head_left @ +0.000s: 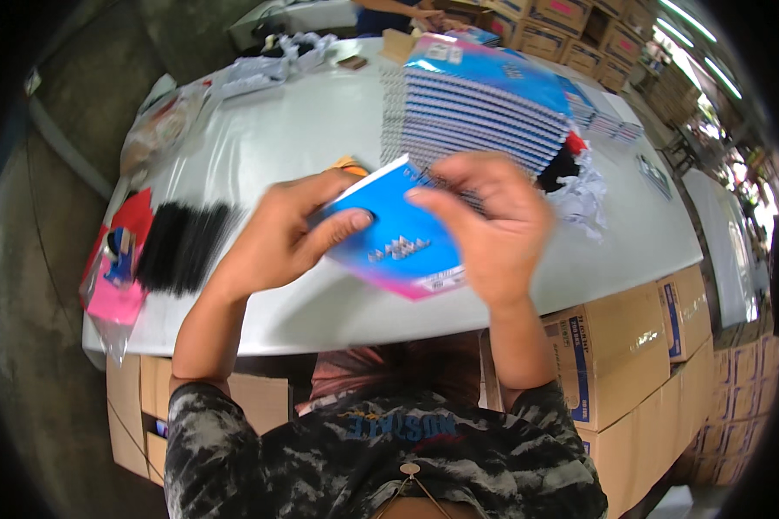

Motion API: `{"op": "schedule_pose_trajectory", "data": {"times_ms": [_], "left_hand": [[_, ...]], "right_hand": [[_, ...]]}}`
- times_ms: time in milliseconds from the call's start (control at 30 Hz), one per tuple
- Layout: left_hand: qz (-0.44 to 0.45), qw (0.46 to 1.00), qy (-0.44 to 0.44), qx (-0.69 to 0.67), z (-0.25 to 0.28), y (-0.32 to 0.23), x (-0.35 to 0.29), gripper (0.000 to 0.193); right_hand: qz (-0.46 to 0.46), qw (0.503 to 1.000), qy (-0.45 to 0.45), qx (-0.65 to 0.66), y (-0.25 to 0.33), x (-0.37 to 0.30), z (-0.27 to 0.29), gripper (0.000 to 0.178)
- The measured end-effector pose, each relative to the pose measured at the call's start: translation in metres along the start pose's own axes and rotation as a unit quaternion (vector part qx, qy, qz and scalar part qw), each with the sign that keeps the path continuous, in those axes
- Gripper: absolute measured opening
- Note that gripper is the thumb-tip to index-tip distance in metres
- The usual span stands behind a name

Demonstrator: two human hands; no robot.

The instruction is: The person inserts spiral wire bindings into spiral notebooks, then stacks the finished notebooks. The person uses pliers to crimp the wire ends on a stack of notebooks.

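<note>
My left hand [286, 229] grips a blue and pink notebook [398, 229] by its left side, thumb flat on the cover, above the table's near part. My right hand [493, 216] is closed at the notebook's upper right edge, thumb on the cover and fingers curled; motion blurs it. Dark binding wire shows partly beside those fingers, and I cannot make out its end. Just beyond my left hand, a small orange thing [348, 164] is partly hidden. A tall stack of spiral notebooks [480, 108] with blue covers stands past my right hand.
Thin black binding coils [186, 246] lie at the left, beside a pink sheet [117, 298] and a blue tape dispenser [119, 259]. Crumpled white plastic [580, 199] sits right of the stack. Cardboard boxes [623, 346] flank me below the white table [312, 112]. Another person [394, 17] works at the far edge.
</note>
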State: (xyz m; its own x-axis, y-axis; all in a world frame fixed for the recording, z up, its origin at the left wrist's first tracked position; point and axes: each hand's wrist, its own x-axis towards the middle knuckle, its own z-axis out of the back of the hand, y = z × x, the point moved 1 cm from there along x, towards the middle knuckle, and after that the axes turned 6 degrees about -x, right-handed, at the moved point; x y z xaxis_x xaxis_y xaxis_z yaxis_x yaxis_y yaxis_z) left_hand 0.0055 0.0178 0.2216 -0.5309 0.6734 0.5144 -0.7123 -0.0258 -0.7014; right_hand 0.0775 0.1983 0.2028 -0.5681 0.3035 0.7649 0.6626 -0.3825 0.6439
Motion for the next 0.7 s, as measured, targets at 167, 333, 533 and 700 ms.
{"op": "schedule_pose_trajectory", "data": {"times_ms": [167, 333, 533, 700], "left_hand": [[-0.170, 0.939, -0.299, 0.021, 0.003, -0.023, 0.106, 0.030], [-0.060, 0.910, -0.388, 0.133, -0.015, 0.040, 0.212, 0.034], [0.098, 0.969, -0.174, 0.143, -0.045, 0.065, 0.197, 0.032], [0.036, 0.933, -0.349, 0.083, -0.062, 0.079, 0.172, 0.030]], "right_hand": [[0.108, 0.937, -0.305, -0.132, 0.010, 0.074, 0.088, 0.050], [-0.017, 0.964, -0.238, -0.115, -0.093, 0.097, 0.111, 0.058], [-0.039, 0.928, -0.265, -0.258, -0.107, 0.087, 0.105, 0.045], [-0.047, 0.903, -0.302, -0.302, -0.102, 0.092, 0.098, 0.032]]}}
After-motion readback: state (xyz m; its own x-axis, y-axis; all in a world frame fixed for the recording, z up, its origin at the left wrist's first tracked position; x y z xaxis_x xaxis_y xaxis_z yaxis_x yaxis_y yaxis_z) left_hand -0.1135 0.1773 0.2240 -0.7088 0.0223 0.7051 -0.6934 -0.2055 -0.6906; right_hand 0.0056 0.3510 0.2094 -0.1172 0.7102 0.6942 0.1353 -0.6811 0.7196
